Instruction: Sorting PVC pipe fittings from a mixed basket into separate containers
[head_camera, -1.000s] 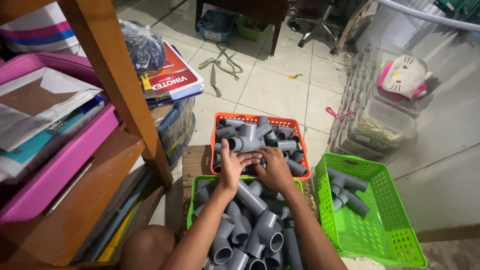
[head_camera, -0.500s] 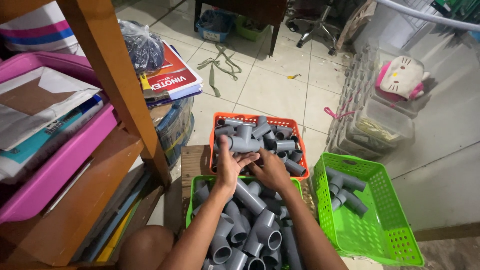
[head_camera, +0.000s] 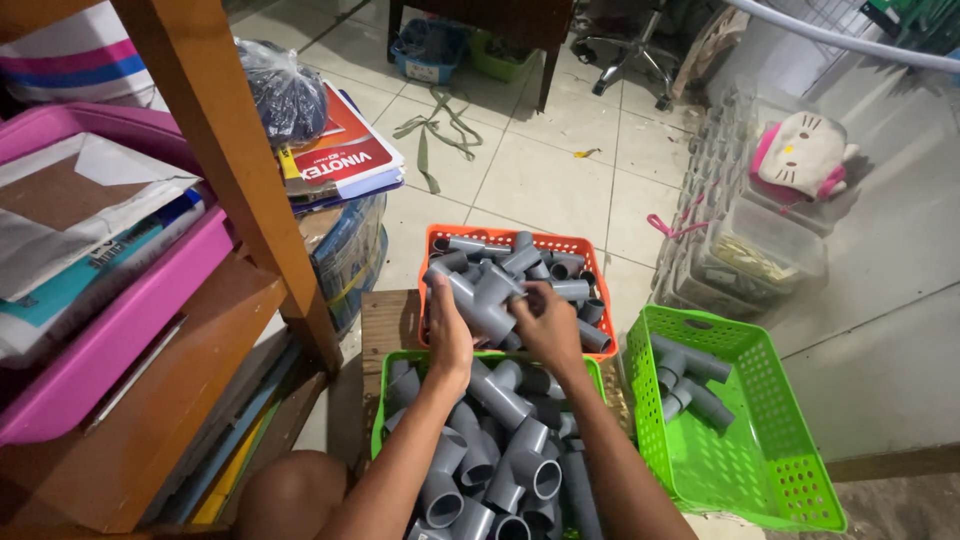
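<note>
My left hand and my right hand both grip one grey plastic pipe tee fitting, held up over the near edge of the orange basket. That basket holds several more grey fittings. Under my forearms a green basket is packed with grey fittings standing on end and lying across each other. A second green basket to the right holds a few grey fittings at its far end.
A wooden shelf post rises at the left, with pink trays, papers and books beside it. Clear plastic boxes and a white plush toy stand at the right. The tiled floor stretches ahead toward a chair base. My knee is at the bottom.
Both hands have lifted slightly from the orange basket and drawn together around a grey tee fitting, which now sits higher between them.
</note>
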